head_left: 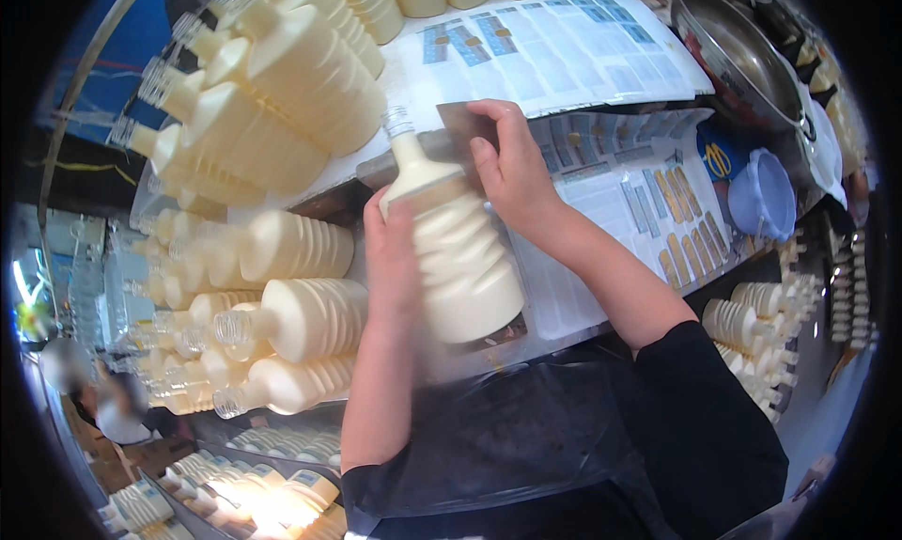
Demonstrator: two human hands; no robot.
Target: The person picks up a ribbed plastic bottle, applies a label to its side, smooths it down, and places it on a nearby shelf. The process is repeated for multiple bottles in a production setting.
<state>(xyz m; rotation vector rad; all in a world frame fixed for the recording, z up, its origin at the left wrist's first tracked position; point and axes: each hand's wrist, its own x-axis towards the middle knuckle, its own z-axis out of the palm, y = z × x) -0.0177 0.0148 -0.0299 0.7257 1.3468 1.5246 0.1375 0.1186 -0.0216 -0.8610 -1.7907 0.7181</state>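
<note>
A cream-coloured plastic bottle (pixel 462 273) with a ribbed body and a clear threaded neck lies in front of me, its neck pointing away. A tan strip (pixel 434 194) crosses its shoulder. My left hand (pixel 391 244), smeared by motion, is closed around the bottle's left side, with the thumb over the strip's left end. Right of the neck, my right hand (pixel 512 169) pinches a thin, dark brownish flat piece (pixel 458 119) between thumb and fingers. This hand is apart from the bottle. What the flat piece is made of cannot be made out.
Stacked cream bottles (pixel 301 319) lie on the left; others (pixel 272 79) stand beyond. Label sheets (pixel 564 61) cover the table's far side, and a second sheet (pixel 648 197) lies right. A metal pan (pixel 742 56) and blue bucket (pixel 763 197) stand at the right. More bottles fill crates below.
</note>
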